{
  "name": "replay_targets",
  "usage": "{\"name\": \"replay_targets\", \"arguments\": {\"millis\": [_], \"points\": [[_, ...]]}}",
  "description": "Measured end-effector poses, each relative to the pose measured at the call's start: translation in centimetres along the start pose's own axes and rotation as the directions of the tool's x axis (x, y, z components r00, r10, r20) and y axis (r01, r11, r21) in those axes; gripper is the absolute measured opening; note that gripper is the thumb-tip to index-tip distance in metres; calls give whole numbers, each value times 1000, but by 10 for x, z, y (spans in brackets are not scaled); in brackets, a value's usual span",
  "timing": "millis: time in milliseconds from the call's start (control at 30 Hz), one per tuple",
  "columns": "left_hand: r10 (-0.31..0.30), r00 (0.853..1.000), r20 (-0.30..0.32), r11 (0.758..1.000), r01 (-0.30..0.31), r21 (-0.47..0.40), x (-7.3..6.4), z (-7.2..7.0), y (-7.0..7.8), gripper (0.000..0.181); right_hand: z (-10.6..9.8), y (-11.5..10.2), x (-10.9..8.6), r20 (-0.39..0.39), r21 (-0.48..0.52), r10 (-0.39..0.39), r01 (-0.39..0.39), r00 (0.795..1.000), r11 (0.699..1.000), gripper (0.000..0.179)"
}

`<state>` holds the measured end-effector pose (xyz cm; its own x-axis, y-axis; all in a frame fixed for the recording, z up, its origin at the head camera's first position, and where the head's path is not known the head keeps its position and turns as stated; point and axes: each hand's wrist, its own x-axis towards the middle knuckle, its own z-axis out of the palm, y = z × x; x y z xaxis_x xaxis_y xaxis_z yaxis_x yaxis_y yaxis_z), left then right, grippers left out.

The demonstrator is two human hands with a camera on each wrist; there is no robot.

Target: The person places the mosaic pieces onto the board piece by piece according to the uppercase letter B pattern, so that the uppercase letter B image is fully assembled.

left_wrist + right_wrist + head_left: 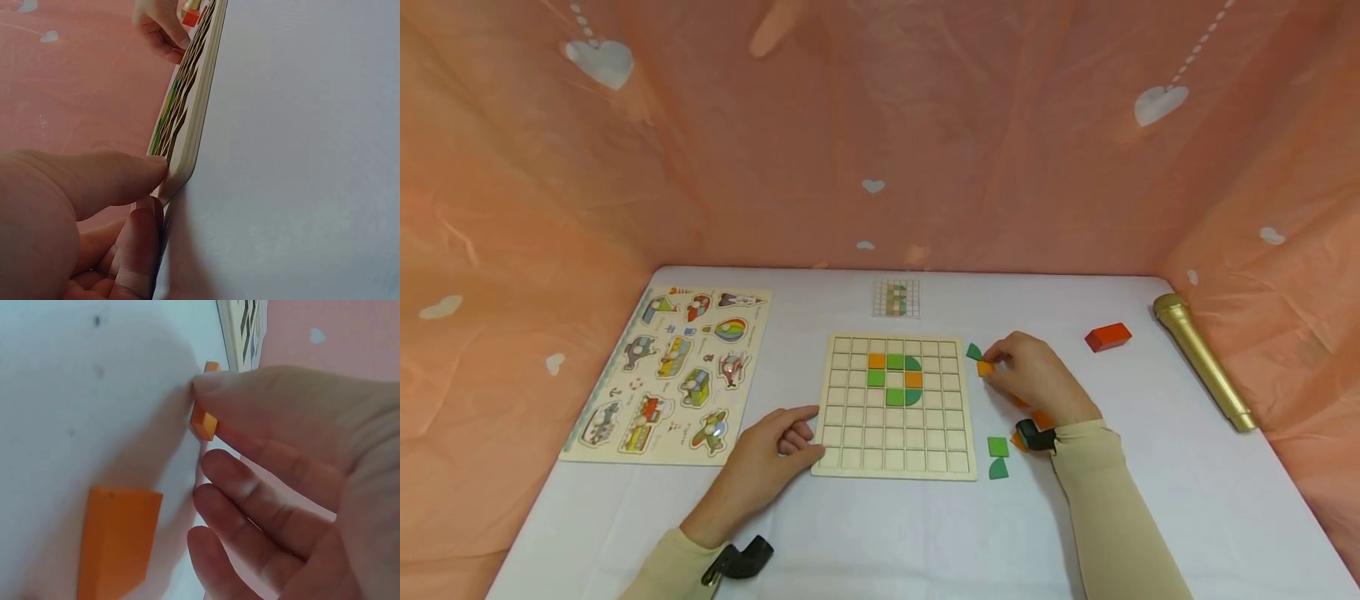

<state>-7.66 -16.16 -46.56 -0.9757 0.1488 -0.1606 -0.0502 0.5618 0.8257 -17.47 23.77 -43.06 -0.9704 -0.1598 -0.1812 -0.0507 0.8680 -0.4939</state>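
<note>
Behind and beside a white table (1150, 517), listed peach cloth (880, 108) with white hearts (1161, 106). At table centre, recorded one grid board (850, 433), cream, lying flat. On it, counted seven tiles (895, 361) about a bare square: two orange, three light green, two dark green quarter-rounds. Just beyond the board's far edge, found a small card (896, 298) with printed grid and coloured pattern.

Entered for left hand (760, 462): thumb and forefinger parted, tips touching the board's left edge, other fingers bent inward, nothing lifted.

Entered for right hand (1037, 379): thumb and forefinger pinching one orange tile (207, 427) just right of the board, other fingers loosely bent.

Near the pinched tile, logged a quarter-round (973, 352). Closer to the near edge, logged a green square (997, 447), another quarter-round just beside it, and orange pieces (119, 544), partly hidden in the head view, number unclear.

At left, listed a vehicle puzzle (681, 450); at right, a red block (1108, 337) and, slanting, a gold tube (1204, 367).
</note>
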Motion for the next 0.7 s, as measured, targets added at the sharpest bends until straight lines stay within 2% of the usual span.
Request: {"name": "replay_targets", "arguments": {"millis": [700], "points": [[16,1000,4,1000,-16,14,-1,0,-2,57,-5,-4,-3,26,9,35,-35,999,999,21]]}}
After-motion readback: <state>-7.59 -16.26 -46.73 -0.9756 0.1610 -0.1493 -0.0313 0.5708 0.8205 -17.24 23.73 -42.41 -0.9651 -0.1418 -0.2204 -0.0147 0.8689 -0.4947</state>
